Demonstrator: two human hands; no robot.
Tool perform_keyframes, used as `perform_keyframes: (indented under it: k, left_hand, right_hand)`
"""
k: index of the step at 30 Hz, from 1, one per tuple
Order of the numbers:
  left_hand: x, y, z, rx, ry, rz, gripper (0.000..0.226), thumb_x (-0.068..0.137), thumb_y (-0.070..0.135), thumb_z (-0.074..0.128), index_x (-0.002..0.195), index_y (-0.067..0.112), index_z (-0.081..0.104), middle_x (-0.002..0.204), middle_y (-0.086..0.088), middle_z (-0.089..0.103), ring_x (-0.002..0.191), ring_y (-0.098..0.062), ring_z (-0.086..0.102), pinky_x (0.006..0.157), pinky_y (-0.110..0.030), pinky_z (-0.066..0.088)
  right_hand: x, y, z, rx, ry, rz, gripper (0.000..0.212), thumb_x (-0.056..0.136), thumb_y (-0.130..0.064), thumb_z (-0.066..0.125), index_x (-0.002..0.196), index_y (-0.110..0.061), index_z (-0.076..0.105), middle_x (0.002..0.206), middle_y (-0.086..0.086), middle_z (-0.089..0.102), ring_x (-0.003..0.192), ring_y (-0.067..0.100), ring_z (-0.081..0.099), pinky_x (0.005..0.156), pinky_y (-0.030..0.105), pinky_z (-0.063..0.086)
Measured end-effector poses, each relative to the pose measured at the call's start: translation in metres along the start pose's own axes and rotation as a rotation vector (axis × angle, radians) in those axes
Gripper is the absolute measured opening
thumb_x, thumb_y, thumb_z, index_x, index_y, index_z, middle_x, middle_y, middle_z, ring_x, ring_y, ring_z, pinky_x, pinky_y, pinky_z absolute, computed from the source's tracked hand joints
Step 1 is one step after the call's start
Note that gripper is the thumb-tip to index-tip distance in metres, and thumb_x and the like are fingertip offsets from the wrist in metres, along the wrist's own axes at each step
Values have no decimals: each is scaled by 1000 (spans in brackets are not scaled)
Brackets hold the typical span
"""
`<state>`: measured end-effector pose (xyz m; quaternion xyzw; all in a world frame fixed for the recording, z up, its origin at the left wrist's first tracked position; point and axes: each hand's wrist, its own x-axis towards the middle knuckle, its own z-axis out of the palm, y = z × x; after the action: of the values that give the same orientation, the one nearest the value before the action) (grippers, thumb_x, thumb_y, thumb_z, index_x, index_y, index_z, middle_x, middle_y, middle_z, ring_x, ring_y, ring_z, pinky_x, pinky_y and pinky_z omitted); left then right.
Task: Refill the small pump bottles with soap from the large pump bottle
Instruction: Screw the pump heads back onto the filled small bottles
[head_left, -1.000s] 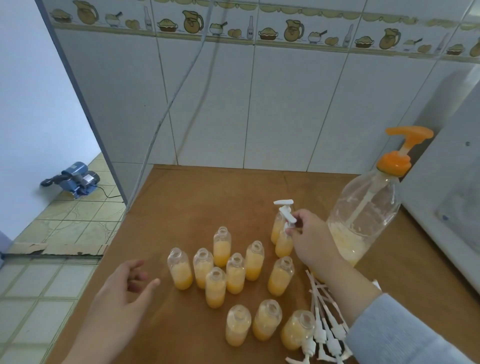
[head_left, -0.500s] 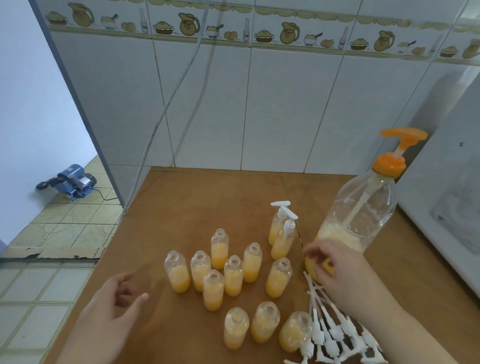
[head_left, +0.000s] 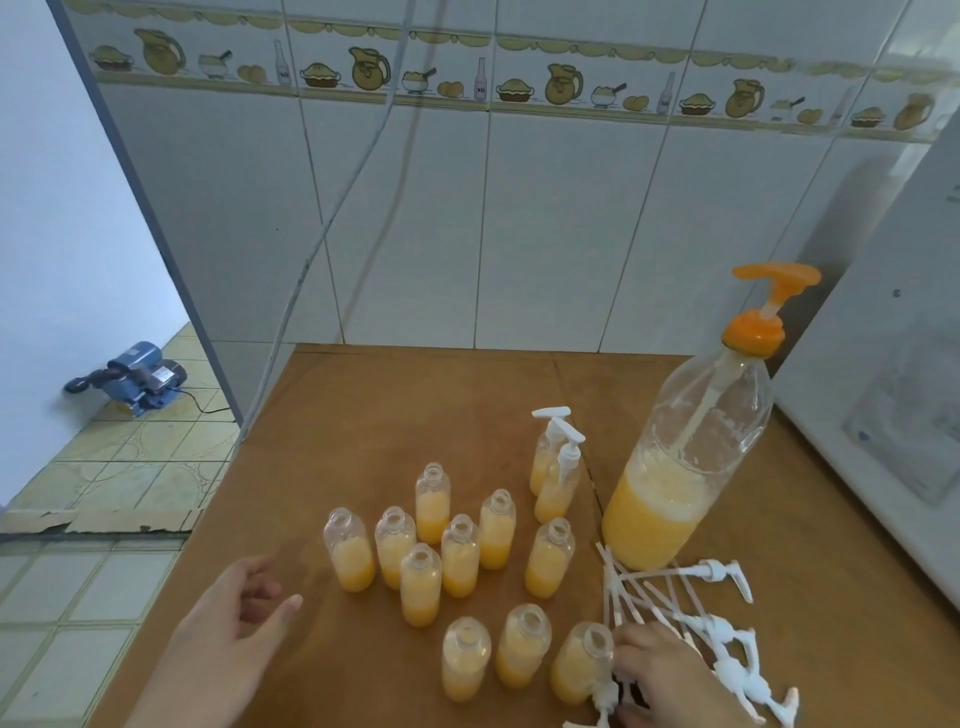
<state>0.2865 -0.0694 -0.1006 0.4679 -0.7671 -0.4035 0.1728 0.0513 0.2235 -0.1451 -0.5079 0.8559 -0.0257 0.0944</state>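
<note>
Large pump bottle is standing on the counter, two capped small bottles beside it; right hand, having left them, is closing fingers on loose pump heads; left hand is hovering open: capping is progressing

Big bottle, right of centre: clear plastic, orange pump top, yellow-orange soap in the lower part w/ pale foam above it. Small bottles, lower centre: clear, each part full of the same yellow-orange soap; two at the back have white pump tops. Loose pumps, lower right: white w/ whitish tubes. Table: plain orange-brown. Wall tiles, upper frame: white, grey grout, w/ a border strip of yellow-brown jugs, pies, bowls & pale bottles. Floor tiles, left: pale green-beige w/ curved line pattern. Machine on floor, left: blue & black. Wall, far left: pale blue-white.
</note>
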Motion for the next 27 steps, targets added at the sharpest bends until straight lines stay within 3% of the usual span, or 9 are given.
perform_keyframes:
  k: [3,7,12,14,16,18,20,23,27]
  left_hand:
    - [5,-1,10,-31,-21,-17,37,78,14,74,111,20,58,92,3,63,83,-17,60,75,-31,42]
    - [15,-1,22,-41,-66,15,42,76,14,76,112,19,55,105,1,60,88,-14,58,77,-29,41]
    - [30,0,26,-87,-128,36,61,69,9,81,122,17,51,112,0,59,96,-12,57,77,-26,41]
    - [32,1,28,-126,-155,37,62,67,5,82,118,23,52,111,1,59,98,-11,57,77,-23,42]
    - [34,2,32,-161,-166,37,60,66,1,82,106,34,51,106,4,60,97,-10,58,77,-22,42]
    - [36,2,36,-193,-181,16,59,66,0,82,99,37,51,102,5,62,96,-12,59,77,-23,43]
    - [38,2,40,-202,-205,4,54,67,2,82,103,30,55,100,4,64,95,-13,61,76,-24,43]
    - [38,6,47,-221,-235,10,46,69,1,80,101,25,56,95,4,65,91,-13,63,71,-20,43]
    - [39,12,52,-258,-217,51,40,74,6,78,97,31,57,93,8,67,90,-9,63,68,-17,41]
  right_hand:
    - [-3,-6,1,30,86,1,28,57,-56,36,72,-52,59,91,-27,38,77,-7,42,55,5,42]
    - [-3,-11,-2,71,127,32,28,58,-59,37,64,-50,63,91,-26,34,80,-6,35,70,15,32]
    - [-6,1,-11,104,-23,105,48,51,-67,41,98,-58,34,100,-34,35,89,-13,40,60,3,37]
    - [-13,10,-27,189,-54,104,44,61,-61,45,102,-72,32,103,-40,44,97,-19,45,75,8,44]
    - [-14,16,-37,332,13,69,47,70,-54,49,104,-81,31,120,-43,42,110,-20,42,90,7,36]
    - [-22,14,-52,500,116,94,61,79,-31,64,110,-73,34,126,-42,33,114,-13,43,90,7,37]
    - [-27,15,-59,593,218,177,66,81,-10,69,107,-66,44,115,-37,47,104,-5,52,82,10,42]
    - [-33,11,-69,742,297,282,51,80,-5,71,95,-53,63,91,-23,65,87,0,61,72,9,46]
    - [-37,-5,-88,1083,430,390,25,81,-6,67,95,-26,73,86,-7,72,84,7,67,73,18,44]
